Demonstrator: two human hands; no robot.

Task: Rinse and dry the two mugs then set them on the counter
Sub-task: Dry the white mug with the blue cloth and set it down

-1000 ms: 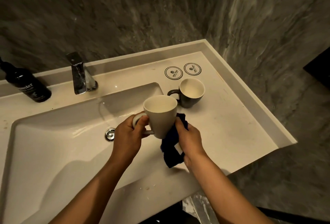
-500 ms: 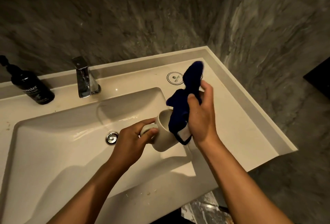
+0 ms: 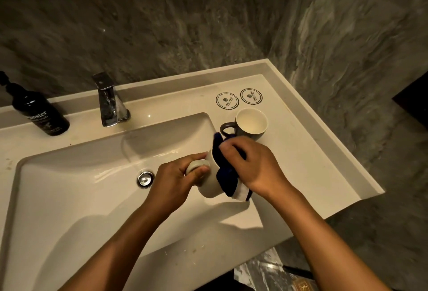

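Over the sink point(image 3: 69, 198), left grip point(image 3: 176, 179) holds the white mug point(image 3: 209, 188) by its handle, right grip point(image 3: 252, 165) presses cloth point(image 3: 225, 175) inside: drying, then probably setting it beside the dark mug point(image 3: 251, 126).

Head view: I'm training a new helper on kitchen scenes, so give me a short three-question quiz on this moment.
1. True or false: the dark mug stands upright on the counter.
2. What does the right hand press against the white mug? A) sponge B) blue cloth C) paper towel
3. Fill in: the left hand has its grip on the white mug's ____.

Key: 1 true; 2 B; 3 handle.
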